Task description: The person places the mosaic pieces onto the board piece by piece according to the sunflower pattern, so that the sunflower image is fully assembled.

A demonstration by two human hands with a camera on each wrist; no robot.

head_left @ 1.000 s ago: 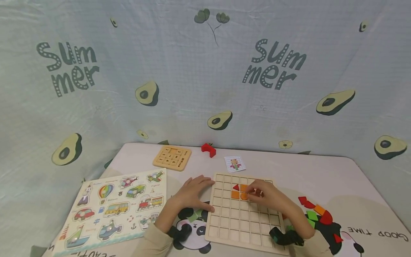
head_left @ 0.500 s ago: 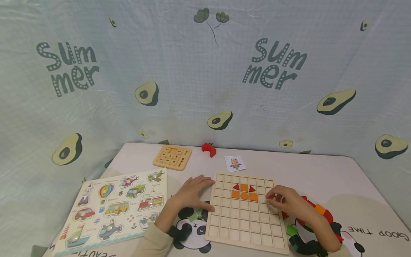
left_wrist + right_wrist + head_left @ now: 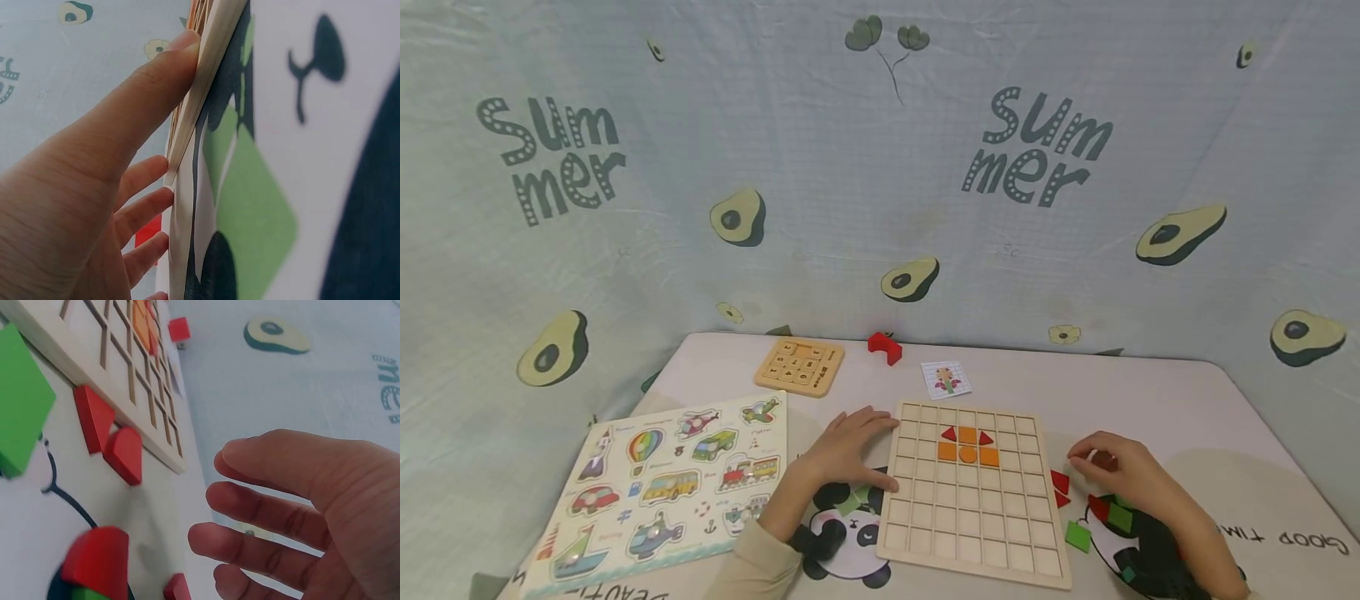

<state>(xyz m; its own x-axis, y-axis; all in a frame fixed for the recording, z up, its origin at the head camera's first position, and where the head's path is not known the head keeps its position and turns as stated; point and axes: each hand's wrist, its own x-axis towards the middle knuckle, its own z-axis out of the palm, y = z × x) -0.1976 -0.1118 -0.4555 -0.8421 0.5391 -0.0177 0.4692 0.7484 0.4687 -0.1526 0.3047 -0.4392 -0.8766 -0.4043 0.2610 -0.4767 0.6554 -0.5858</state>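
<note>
A wooden grid board [image 3: 925, 500] lies in front of me. On it, orange squares [image 3: 967, 435] and an orange disc [image 3: 967, 455] form a cluster with a red triangle [image 3: 950, 433] at either top side. My left hand [image 3: 842, 454] has its fingers spread, with thumb and fingertips against the board's left edge; the left wrist view shows the thumb [image 3: 156, 78] on the rim. Right of the board, my right hand [image 3: 1123, 468] hovers with loosely bent fingers and nothing between them. Below it in the right wrist view are red pieces [image 3: 95, 419] and a green block [image 3: 25, 400].
A picture puzzle board [image 3: 662, 492] lies at the left. Farther back are a wooden number puzzle [image 3: 800, 367], a red arch-shaped block [image 3: 885, 347] and a small pattern card [image 3: 946, 380]. Loose green pieces [image 3: 1078, 537] lie right of the grid board.
My right hand has moved right, off the board to the loose pieces. A red triangle and an orange square, hidden or absent at first, now show on the board. The left hand stays put.
</note>
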